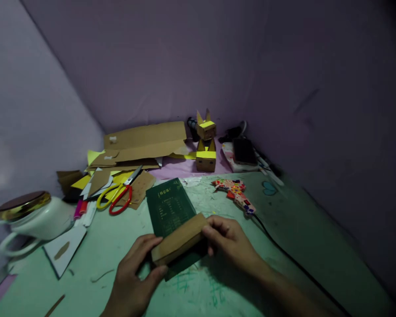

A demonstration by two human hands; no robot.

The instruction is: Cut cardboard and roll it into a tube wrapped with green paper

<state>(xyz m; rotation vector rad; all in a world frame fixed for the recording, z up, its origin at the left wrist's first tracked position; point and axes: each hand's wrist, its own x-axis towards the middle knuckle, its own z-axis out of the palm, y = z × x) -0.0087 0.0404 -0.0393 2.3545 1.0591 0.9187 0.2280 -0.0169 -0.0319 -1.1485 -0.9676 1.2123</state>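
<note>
Between my two hands is a long, folded piece of brown cardboard [181, 240], shaped like a narrow box and slanting up to the right. My left hand [137, 273] grips its near left end, thumb below and fingers above. At the far right end my right hand [227, 237] pinches it between thumb and fingers. Beneath the cardboard lies a dark green printed card or booklet [170, 204], partly covered by it. A patterned glue gun [236, 193] rests on the table just beyond my right hand, its black cord running toward the lower right.
Scissors [120, 193] with yellow and red handles lie by paper scraps at left. A white mug [49, 218] stands at the left edge. Cardboard sheets [145, 141] and small cardboard figures [206, 160] sit along the back. A dark phone [245, 152] lies at back right.
</note>
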